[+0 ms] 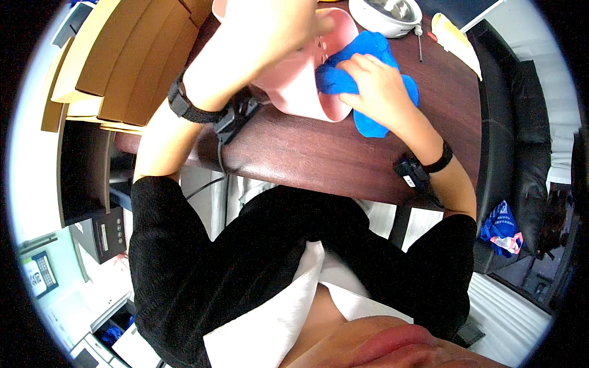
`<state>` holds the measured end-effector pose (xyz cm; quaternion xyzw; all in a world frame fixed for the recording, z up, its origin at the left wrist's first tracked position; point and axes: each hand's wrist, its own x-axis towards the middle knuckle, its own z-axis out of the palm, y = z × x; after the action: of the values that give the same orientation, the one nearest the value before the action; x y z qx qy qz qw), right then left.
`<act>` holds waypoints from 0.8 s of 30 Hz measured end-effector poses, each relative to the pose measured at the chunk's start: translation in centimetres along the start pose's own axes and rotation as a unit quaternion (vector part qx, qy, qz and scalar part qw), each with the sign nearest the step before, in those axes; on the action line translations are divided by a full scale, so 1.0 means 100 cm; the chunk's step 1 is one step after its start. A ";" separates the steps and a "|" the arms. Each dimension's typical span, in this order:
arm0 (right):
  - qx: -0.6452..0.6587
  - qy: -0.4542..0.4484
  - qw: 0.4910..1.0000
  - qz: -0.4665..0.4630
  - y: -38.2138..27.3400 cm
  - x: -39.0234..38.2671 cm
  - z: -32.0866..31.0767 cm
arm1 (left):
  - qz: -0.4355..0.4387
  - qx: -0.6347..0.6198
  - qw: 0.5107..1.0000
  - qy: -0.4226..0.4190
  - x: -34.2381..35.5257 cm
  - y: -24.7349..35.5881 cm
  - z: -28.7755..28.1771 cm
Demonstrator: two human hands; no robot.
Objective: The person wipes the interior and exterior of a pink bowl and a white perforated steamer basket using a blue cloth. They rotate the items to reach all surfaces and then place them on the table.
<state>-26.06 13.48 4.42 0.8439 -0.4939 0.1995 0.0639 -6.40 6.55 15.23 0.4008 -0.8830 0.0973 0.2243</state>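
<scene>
A pink plastic basket [297,89] with small holes lies tilted on the dark wooden table, its rounded rim toward the right. Over its far part reaches my left hand [276,27], washed out by light. The fingers look bent and closed at the basket, though their tips are blurred and partly cut off by the upper edge. My right hand [380,89] grips a bright blue cloth [371,46] beside the basket's right rim, touching it with the cloth. Part of the cloth hangs past my fingers onto the table. The basket's inside is mostly hidden.
A white round appliance [392,27] with a metal bowl stands at the far right, a thin screwdriver-like tool [420,46] near it. A yellow-and-white item [457,43] lies at the table's right edge. Cardboard boxes [132,61] crowd the left. A black sofa [527,122] flanks the right.
</scene>
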 end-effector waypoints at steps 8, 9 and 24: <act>0.037 -0.041 0.998 0.028 0.014 -0.006 0.008 | 0.008 -0.131 0.987 0.091 -0.005 0.018 0.019; 0.040 -0.032 0.998 0.020 0.015 -0.009 0.011 | -0.029 -0.176 0.982 0.066 -0.007 0.021 0.020; -0.079 0.169 0.982 0.027 0.029 0.002 -0.002 | 0.032 -0.425 0.903 0.056 -0.015 0.036 0.061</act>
<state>-28.54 11.86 4.45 0.7767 -0.5129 0.3014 0.2070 -10.20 7.79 9.15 0.2331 -0.8385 -0.2579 0.4195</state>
